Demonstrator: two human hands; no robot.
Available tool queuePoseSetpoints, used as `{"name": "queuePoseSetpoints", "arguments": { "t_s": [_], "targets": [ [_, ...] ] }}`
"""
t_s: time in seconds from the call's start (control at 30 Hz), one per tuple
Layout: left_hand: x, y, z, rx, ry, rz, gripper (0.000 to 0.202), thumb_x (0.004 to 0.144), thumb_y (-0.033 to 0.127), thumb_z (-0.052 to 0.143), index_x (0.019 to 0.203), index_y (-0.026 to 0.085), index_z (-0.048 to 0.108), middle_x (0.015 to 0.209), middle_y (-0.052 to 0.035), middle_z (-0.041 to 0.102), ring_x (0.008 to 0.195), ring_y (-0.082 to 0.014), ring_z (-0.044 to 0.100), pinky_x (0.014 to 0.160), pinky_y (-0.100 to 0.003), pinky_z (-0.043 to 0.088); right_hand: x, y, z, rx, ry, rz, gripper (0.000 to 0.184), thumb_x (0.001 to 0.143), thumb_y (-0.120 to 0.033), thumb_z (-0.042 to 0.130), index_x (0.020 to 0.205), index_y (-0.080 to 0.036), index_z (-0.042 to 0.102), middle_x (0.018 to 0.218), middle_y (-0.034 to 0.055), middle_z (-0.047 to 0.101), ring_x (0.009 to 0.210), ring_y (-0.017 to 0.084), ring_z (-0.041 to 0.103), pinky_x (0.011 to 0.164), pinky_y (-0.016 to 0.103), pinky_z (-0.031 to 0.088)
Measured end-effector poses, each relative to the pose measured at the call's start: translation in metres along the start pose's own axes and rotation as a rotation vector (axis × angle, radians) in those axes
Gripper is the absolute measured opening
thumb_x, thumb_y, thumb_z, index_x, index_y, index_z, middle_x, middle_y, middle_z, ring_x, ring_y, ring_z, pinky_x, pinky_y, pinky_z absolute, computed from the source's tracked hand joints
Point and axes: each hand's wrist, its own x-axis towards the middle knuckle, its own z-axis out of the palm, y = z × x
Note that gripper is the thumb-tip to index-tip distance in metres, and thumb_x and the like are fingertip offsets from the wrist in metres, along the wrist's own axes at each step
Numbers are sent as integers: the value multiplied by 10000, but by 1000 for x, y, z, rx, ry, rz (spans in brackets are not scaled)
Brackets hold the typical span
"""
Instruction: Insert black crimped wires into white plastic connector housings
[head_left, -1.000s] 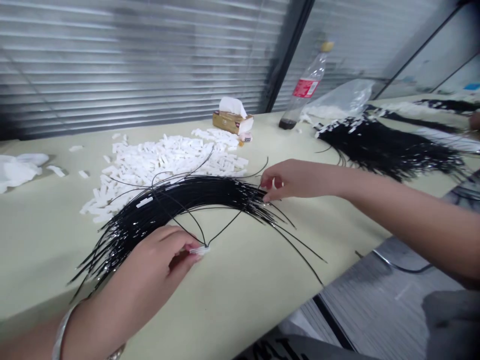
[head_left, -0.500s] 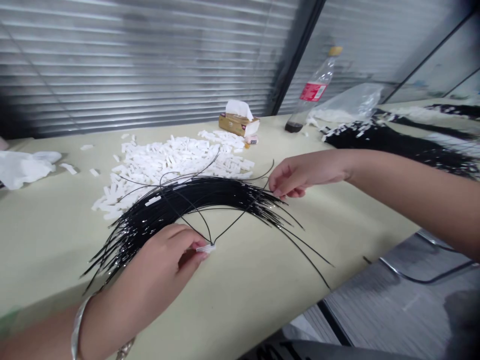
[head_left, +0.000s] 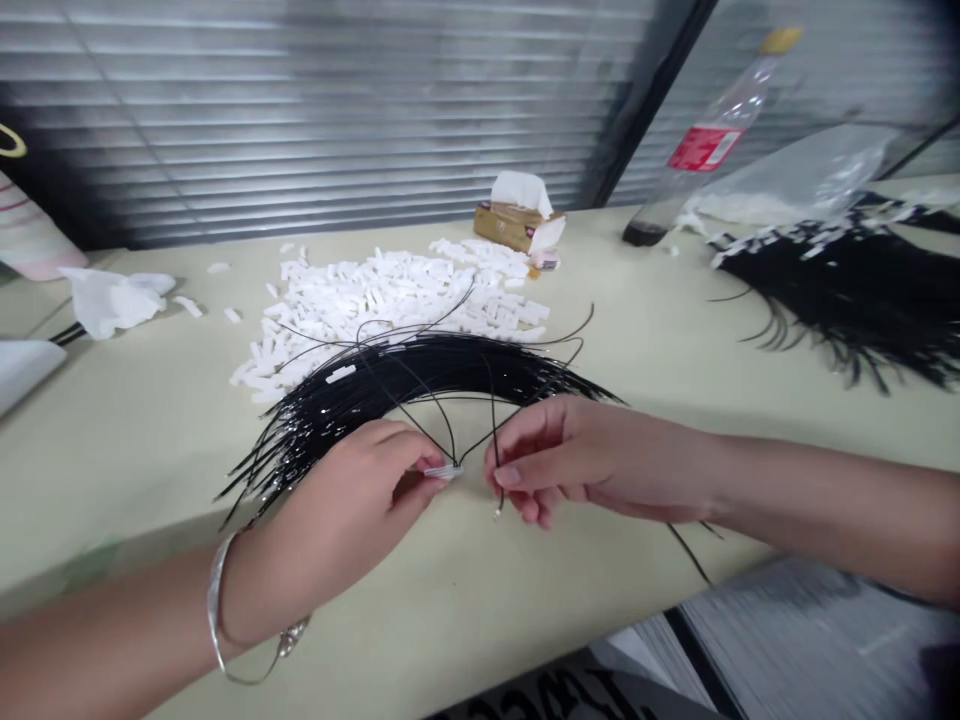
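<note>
Left hand [head_left: 356, 490] pinches white connector [head_left: 452, 471], held end hidden. Right hand [head_left: 581, 450] just beside, fingertips closed on thin black wire [head_left: 493, 405], tip blurred. Behind: arched wire bundle [head_left: 420, 368], right end partly covered; then blurry plastic-looking white pieces [head_left: 367, 300].

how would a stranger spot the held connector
Find the curved black wire bundle on the table. On its near side, the left hand pinches a small white connector. Unlike the white pieces heaped beyond, it has black leads at one end.
</note>
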Motion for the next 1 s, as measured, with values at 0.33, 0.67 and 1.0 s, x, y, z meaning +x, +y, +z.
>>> {"name": "queuePoseSetpoints", "arguments": {
  "t_s": [0.33,0.67,1.0],
  "targets": [
    [1,-1,1,11,22,47,53,819,160,584,824,180,633,799,12,657,787,-140,607,774,-242,499,16,8,6,-434,250,-345,152,703,-279,706,694,-164,605,578,-36,594,513,72,556,467,174,492],
    [3,-1,1,8,-5,32,48,812,157,595,834,171,635,799,7,650,801,-138,607,766,-235,493,16,3,-1,-687,182,-306,188,841,-321,512,737,-177,573,615,-21,559,501,78,532,462,201,451],
    [3,0,0,21,5,50,39,805,160,606,809,180,639,775,11,657,764,-136,606,745,-229,496,16,4,0,-747,204,-329,177,850,-310,484,765,-181,572,580,-45,509,465,62,472,423,185,387]
  ]
}}
